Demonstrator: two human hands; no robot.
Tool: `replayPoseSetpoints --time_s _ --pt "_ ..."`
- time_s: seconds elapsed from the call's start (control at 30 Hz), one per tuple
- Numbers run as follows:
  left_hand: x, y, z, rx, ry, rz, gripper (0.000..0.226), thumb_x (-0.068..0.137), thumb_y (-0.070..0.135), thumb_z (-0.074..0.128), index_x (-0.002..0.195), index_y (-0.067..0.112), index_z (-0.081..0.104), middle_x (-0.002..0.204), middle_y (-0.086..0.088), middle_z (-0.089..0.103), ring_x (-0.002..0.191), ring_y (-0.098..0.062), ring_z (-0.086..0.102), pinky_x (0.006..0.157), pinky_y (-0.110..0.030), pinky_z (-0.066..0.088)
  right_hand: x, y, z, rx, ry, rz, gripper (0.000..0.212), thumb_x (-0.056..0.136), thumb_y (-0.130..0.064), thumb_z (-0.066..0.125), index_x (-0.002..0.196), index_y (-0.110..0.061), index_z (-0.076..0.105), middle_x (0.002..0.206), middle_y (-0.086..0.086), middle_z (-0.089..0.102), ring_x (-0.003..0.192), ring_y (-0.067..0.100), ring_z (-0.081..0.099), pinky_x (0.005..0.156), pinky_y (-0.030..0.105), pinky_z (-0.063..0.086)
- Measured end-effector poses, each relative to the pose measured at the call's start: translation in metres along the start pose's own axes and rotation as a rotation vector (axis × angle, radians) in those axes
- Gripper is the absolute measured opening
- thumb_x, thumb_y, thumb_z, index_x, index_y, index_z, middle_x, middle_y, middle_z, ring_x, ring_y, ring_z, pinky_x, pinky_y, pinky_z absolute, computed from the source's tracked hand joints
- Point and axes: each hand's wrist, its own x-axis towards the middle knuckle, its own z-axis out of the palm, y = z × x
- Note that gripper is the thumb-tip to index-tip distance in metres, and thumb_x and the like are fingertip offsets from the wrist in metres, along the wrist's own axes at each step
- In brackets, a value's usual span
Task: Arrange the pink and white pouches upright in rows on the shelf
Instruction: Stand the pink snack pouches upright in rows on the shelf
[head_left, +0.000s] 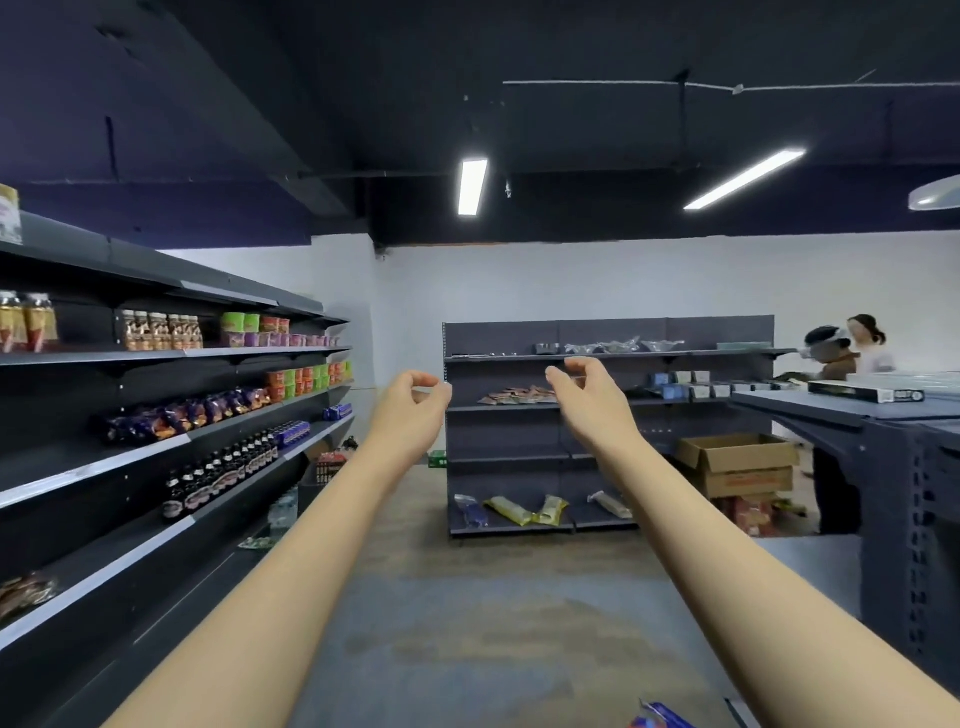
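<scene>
Both arms are reaching forward; left hand (413, 397) and right hand (589, 392) are loosely curled, holding nothing, pouches (519, 396) lying far ahead on the shelf (670, 401).

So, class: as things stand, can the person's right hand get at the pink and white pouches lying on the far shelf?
Probably not yet. The right hand is empty and the aisle floor ahead looks unobstructed, but the pouches seem well beyond arm's reach.

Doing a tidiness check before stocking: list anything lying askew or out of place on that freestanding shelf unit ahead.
On the freestanding shelf unit, the pink and white pouches lie flat in a loose heap rather than upright. On its bottom shelf, the yellow packets and a blue packet lean at scattered angles. Both hands hold nothing.
</scene>
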Motion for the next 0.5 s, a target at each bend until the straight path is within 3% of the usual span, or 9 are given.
replayPoseSetpoints --time_s 0.23,0.4,0.5 --pt "0.1 -0.067 0.029 -0.041 0.07 -0.055 0.018 0.095 0.027 0.046 0.11 0.019 0.048 0.104 -0.004 0.059 0.093 -0.022 0.059 0.081 -0.035 0.046 0.099 0.058 0.06 0.036 -0.011 -0.007 0.044 0.094 -0.037 0.048 0.133 -0.017 0.044 0.101 -0.009 0.05 0.095 0.01 0.048 0.083 0.024 0.034" --pt "0.179 -0.122 0.042 -0.209 0.085 -0.088 0.013 0.096 0.023 0.044 0.106 0.019 0.05 0.092 0.004 0.059 0.077 -0.014 0.057 0.068 -0.029 0.043 0.166 0.108 0.118 0.127 -0.025 0.005 0.043 0.092 -0.039 0.05 0.13 -0.019 0.044 0.091 -0.01 0.061 0.093 0.014 0.062 0.097 0.041 0.048" --pt "0.236 -0.155 0.047 -0.292 0.101 -0.084 0.013 0.095 0.021 0.045 0.106 0.018 0.051 0.093 0.003 0.059 0.076 -0.013 0.056 0.065 -0.026 0.043 0.213 0.135 0.161 0.174 -0.002 -0.008 0.04 0.092 -0.038 0.05 0.128 -0.021 0.045 0.09 -0.008 0.064 0.087 0.013 0.063 0.096 0.041 0.049"
